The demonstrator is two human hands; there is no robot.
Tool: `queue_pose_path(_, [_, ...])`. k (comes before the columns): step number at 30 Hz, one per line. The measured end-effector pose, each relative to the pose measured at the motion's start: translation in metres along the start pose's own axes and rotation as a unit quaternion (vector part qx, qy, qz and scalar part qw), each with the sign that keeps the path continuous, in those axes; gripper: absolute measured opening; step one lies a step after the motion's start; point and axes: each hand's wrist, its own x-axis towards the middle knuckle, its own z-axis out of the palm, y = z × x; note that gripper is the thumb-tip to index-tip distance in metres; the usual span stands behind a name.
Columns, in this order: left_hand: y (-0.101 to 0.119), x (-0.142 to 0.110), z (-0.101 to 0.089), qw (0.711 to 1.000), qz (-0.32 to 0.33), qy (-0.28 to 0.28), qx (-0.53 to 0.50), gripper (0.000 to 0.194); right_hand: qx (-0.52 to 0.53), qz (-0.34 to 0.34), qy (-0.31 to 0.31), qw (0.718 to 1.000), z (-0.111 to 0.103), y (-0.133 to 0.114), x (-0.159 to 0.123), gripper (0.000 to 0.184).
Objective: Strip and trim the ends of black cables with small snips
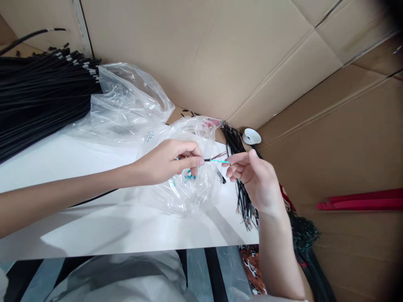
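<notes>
Over the white tabletop (103, 239), the left hand (166, 164) pinches a black cable (207, 160), its stripped end pointing at the right hand (260, 180), whose fingers curl loosely at the tip of a turquoise wire (219, 161); whether they grip it, I cannot tell. Beneath lies a clear plastic bag (176, 201) with turquoise scraps (189, 176), beside a cable bundle (242, 196); beyond, a white spool (252, 136) sits near the cardboard wall (189, 54).

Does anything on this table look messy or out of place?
Two things: one black cable at upper left sticks out apart from the bundle, and small teal bits lie scattered below the left hand, on or in the crumpled clear bag. Whether they were spilled, I can't tell.
</notes>
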Motion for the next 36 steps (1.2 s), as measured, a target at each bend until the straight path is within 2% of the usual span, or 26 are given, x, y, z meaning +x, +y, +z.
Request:
queue_pose_path(3, [0.001, -0.002, 0.000, 0.998, 0.038, 0.004, 0.044, 0.020, 0.068, 0.125, -0.147, 0.979, 0.003, -0.014, 0.008, 0.042])
queue_pose_path(6, [0.002, -0.002, 0.000, 0.994, 0.054, 0.008, 0.092, 0.019, 0.104, 0.196, -0.238, 0.946, 0.000, -0.013, 0.017, 0.025])
queue_pose_path(8, [0.002, -0.001, 0.000, 0.992, 0.057, 0.005, 0.112, 0.019, 0.118, 0.232, -0.283, 0.923, -0.001, -0.012, 0.020, 0.023])
queue_pose_path(10, [0.001, 0.000, -0.001, 0.990, 0.062, 0.001, 0.127, 0.019, 0.142, 0.271, -0.299, 0.904, 0.000, -0.013, 0.021, 0.022])
queue_pose_path(13, [0.000, 0.001, -0.001, 0.987, 0.075, -0.008, 0.144, 0.020, 0.185, 0.306, -0.261, 0.897, 0.004, -0.016, 0.023, 0.017])
queue_pose_path(15, [0.000, 0.000, -0.001, 0.985, 0.080, -0.014, 0.153, 0.021, 0.172, 0.305, -0.255, 0.901, 0.005, -0.018, 0.024, 0.015])
queue_pose_path(21, [0.000, -0.003, 0.000, 0.980, 0.096, -0.011, 0.175, 0.019, 0.114, 0.294, -0.313, 0.896, 0.000, -0.025, 0.026, 0.020])
queue_pose_path(24, [0.001, -0.005, 0.000, 0.976, 0.104, -0.003, 0.189, 0.019, 0.085, 0.288, -0.316, 0.900, 0.000, -0.029, 0.027, 0.019])
queue_pose_path(26, [0.002, -0.005, 0.000, 0.976, 0.096, 0.008, 0.197, 0.018, 0.047, 0.253, -0.290, 0.922, 0.002, -0.031, 0.027, 0.019])
queue_pose_path(28, [0.004, -0.005, 0.000, 0.978, 0.082, 0.024, 0.192, 0.017, 0.002, 0.189, -0.245, 0.951, 0.006, -0.032, 0.025, 0.019])
queue_pose_path(30, [0.005, -0.005, 0.001, 0.983, 0.066, 0.042, 0.164, 0.018, -0.044, 0.102, -0.184, 0.977, 0.012, -0.030, 0.019, 0.017])
queue_pose_path(32, [0.006, -0.004, 0.001, 0.991, 0.040, 0.061, 0.115, 0.018, -0.095, -0.010, -0.108, 0.990, 0.020, -0.027, 0.011, 0.015])
queue_pose_path(34, [0.006, -0.003, 0.001, 0.996, 0.003, 0.074, 0.052, 0.020, -0.162, -0.146, -0.022, 0.976, 0.030, -0.021, 0.003, 0.017])
queue_pose_path(35, [0.005, -0.002, 0.001, 0.997, -0.016, 0.076, 0.022, 0.021, -0.204, -0.221, 0.017, 0.953, 0.034, -0.017, 0.000, 0.017])
queue_pose_path(36, [0.005, -0.001, 0.000, 0.997, -0.032, 0.075, -0.005, 0.022, -0.250, -0.298, 0.049, 0.920, 0.037, -0.012, -0.002, 0.016])
